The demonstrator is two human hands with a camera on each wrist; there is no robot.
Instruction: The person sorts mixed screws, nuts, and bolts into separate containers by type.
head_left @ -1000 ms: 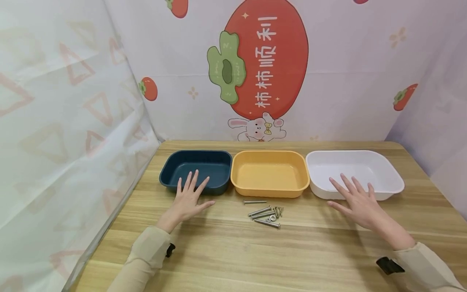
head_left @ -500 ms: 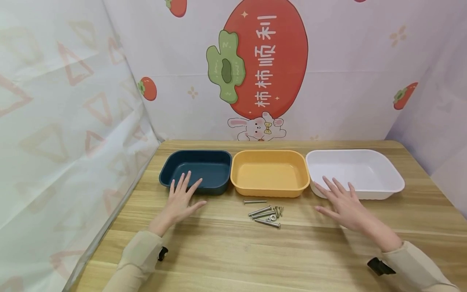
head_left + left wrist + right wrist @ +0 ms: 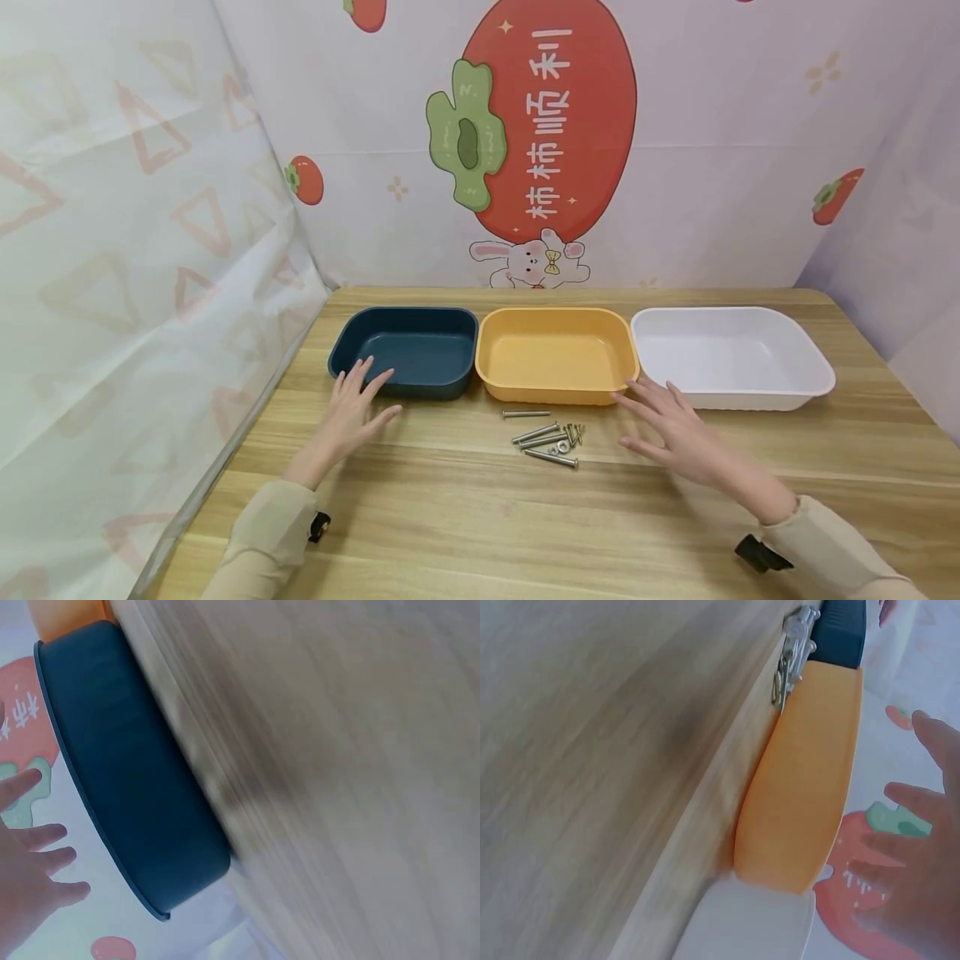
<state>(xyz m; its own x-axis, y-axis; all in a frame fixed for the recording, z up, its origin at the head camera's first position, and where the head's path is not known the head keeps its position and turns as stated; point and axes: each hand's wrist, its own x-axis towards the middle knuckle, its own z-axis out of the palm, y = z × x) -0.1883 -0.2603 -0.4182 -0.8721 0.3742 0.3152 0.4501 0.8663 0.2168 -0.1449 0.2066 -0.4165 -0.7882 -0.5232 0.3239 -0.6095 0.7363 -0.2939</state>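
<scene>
My left hand (image 3: 343, 423) hovers by the near left edge of a dark blue tray (image 3: 450, 388), fingers spread and holding nothing. Over the table, just before the meeting edges of the yellow tray (image 3: 555, 395) and the white tray (image 3: 757, 400), my right hand (image 3: 682, 437) is held with fingers apart and nothing in them. To the left of that hand lies a small group of bolts (image 3: 542, 442), with nuts (image 3: 562, 447) and thin screws (image 3: 575, 433) among them. One bolt (image 3: 526, 413) lies apart, nearer the yellow tray. The left wrist view shows the blue tray's outer wall (image 3: 127, 765).
The three trays stand side by side along the back of the wooden table (image 3: 480, 533). Behind them hangs a printed cloth (image 3: 375, 225), and another cloth (image 3: 150, 292) closes off the left side.
Both hands have moved: the left hand has drawn leftward and slightly back from the blue tray, while the right hand has shifted left from the white tray toward the bolts. The hardware lies unmoved.
</scene>
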